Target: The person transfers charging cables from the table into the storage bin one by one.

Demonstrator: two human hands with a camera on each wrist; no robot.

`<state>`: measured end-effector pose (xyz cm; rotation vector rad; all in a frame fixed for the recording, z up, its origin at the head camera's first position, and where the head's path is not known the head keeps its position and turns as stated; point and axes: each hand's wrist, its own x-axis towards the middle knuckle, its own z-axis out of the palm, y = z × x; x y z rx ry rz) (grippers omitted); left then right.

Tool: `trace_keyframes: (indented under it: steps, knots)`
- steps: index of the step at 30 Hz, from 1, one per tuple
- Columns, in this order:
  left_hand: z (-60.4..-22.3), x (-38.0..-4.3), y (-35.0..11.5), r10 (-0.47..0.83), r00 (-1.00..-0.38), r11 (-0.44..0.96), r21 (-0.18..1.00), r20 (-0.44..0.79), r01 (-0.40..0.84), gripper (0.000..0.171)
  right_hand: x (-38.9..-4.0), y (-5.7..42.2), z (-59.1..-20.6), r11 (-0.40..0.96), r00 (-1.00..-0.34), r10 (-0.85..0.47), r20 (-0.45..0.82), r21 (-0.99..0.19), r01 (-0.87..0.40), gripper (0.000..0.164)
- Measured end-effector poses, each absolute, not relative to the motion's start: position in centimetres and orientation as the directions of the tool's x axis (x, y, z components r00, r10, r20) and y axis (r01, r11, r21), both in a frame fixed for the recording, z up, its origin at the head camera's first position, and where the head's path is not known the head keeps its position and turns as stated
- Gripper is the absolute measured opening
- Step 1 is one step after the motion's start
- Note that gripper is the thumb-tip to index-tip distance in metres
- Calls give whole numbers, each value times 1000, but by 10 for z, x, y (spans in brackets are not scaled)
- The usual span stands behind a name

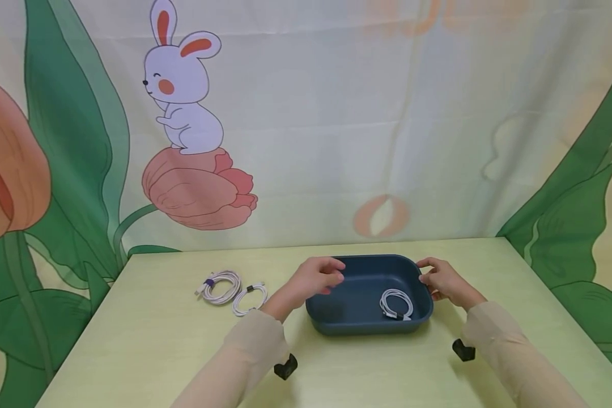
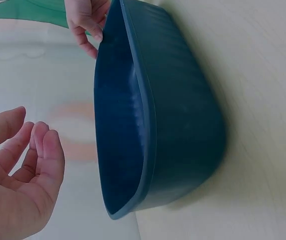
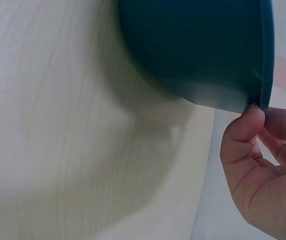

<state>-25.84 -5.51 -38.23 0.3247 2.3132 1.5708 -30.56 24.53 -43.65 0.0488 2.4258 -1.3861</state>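
Note:
A dark blue rectangular tray point(image 1: 369, 328) with rounded corners stands on the table. Inside it, toward the front right, lies a coiled white cable point(image 1: 402, 317) with a dark tie. My right hand point(image 1: 442, 280) pinches the tray's right rim between thumb and fingers, clearly visible in the right wrist view point(image 3: 263, 170). Over the tray's left side is my left hand point(image 1: 316, 276), its fingers loosely bent. The left wrist view shows that left hand point(image 2: 27, 175) apart from the rim and holding nothing.
Left of the tray lie two more coiled white cables, a thicker one point(image 1: 214, 298) with a purple tie and a thinner one point(image 1: 236, 307) with a black tie. Behind the pale table point(image 1: 132, 351) hangs a printed curtain point(image 1: 306, 141) with a rabbit and flowers.

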Motion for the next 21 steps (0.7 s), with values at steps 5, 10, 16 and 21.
trace_keyframes:
  steps: [5,10,16,21]
  knots:
    - [-379,-256,-62,355,-925,369,930,-136,5,32,-305,244,-435,524,-939,-136,-317,-827,203,40]
    - [-380,-257,-70,348,-928,384,923,-137,7,31,-305,244,-435,523,-938,-141,-316,-828,201,40]
    - [-383,-256,-79,330,-932,410,912,-150,-2,29,-305,245,-435,524,-937,-142,-319,-827,202,40]
    - [-382,-253,-86,318,-936,416,909,-152,-6,28,-304,244,-434,522,-937,-145,-319,-829,202,40]
